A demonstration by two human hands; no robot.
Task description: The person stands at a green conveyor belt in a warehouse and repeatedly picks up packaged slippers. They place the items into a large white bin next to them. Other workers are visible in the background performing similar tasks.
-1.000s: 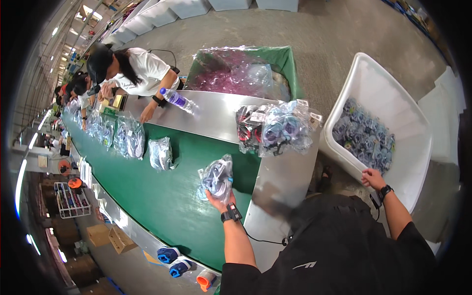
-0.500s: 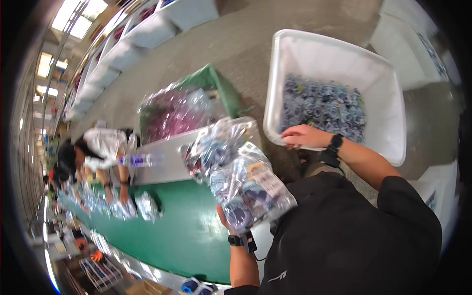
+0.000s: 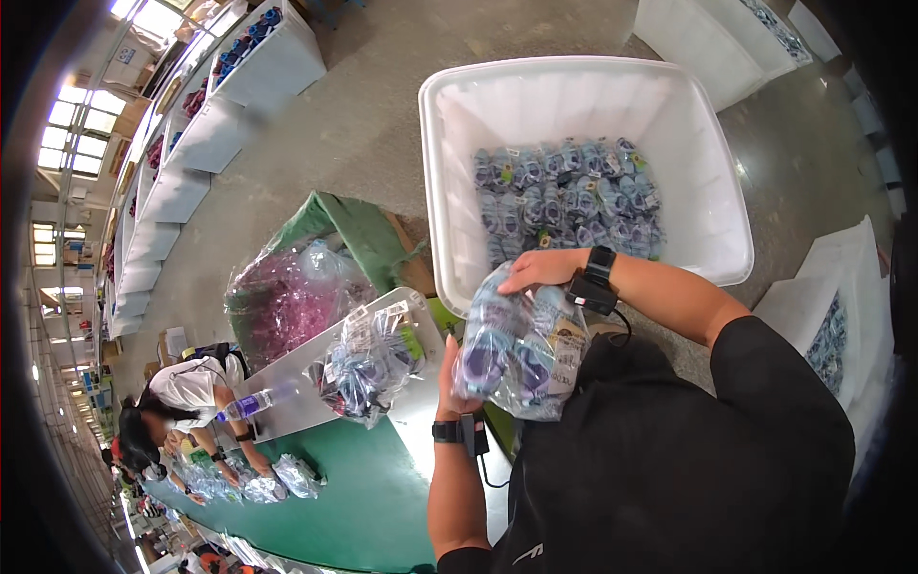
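A clear plastic bag of pale blue and purple shoes [image 3: 499, 356] is held in front of my body, between my two hands. My left hand [image 3: 449, 383] supports the bag from its left side, part of the fingers hidden behind it. My right hand [image 3: 543, 270] grips the bag's upper end, fingers bent over the plastic. Just beyond my hands stands a large white bin [image 3: 445, 191], with rows of similar bagged shoes [image 3: 574, 206] on its bottom. Another clear bag of darker shoes [image 3: 368, 364] lies on the table's metal edge, left of my left hand.
A green-covered container [image 3: 335, 225] of pink plastic-wrapped goods stands left of the bin. A co-worker [image 3: 191, 392] handles bags along the green belt [image 3: 354, 488], near a bottle [image 3: 247, 406]. White bins [image 3: 273, 67] line the far left; others [image 3: 708, 57] stand right.
My right hand has moved from the bin's rim onto the shoe bag. The bag has turned more upright and shifted toward the bin, leaving the darker bag behind on the table edge.
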